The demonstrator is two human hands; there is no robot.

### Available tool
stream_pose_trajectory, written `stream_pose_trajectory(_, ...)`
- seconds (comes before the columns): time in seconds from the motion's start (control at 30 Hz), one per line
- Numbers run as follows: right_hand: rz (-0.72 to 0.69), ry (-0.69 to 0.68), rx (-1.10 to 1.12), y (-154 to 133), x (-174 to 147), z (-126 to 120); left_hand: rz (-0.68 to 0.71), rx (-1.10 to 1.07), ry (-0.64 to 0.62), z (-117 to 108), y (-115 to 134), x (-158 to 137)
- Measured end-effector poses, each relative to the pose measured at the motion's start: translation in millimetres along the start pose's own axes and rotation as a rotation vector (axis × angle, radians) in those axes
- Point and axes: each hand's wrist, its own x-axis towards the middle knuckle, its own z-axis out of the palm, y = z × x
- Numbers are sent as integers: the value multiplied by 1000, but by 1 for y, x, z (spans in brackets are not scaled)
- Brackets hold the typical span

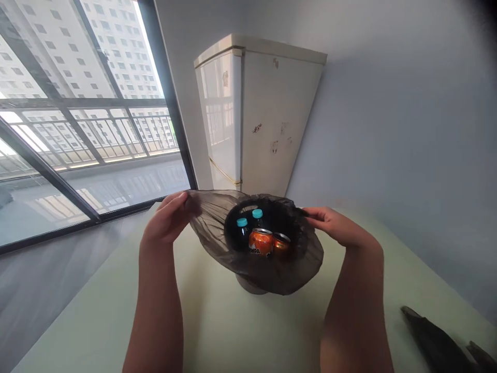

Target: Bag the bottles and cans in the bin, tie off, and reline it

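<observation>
A thin black plastic bag (217,241) lines a round bin (250,286), its loose edge spread wide over the rim. My left hand (166,217) pinches the bag's edge and stretches it out to the left. On the other side my right hand (328,224) grips the edge between thumb and fingers, close to the rim. Inside lie an orange soda can (260,242), a second orange can (281,242) partly in shadow, and two dark bottles with turquoise caps (242,223). The lower parts of the cans and bottles are hidden.
The bin stands on a pale green table (217,331). Dark plastic (435,336) lies at the table's right. Behind the table is a white refrigerator (279,119) with worn marks. A large glass window (89,129) fills the left, with a railing outside.
</observation>
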Motion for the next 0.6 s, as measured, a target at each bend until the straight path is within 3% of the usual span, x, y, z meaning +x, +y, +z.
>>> stream_pose_trajectory(0.13,-33,389,288,-5,-16,-6,87,-95,80,11,6,-10)
stream_pose_trajectory(0.3,-185,795,537,-28,-23,-2,-5,-97,284,22,27,-15)
stream_pose_trajectory(0.43,-213,909,573,-37,-17,3,74,-5,444,14,29,-13)
stream_pose_trajectory(0.6,-85,1306,315,-24,-6,4,234,145,548,-3,20,-6)
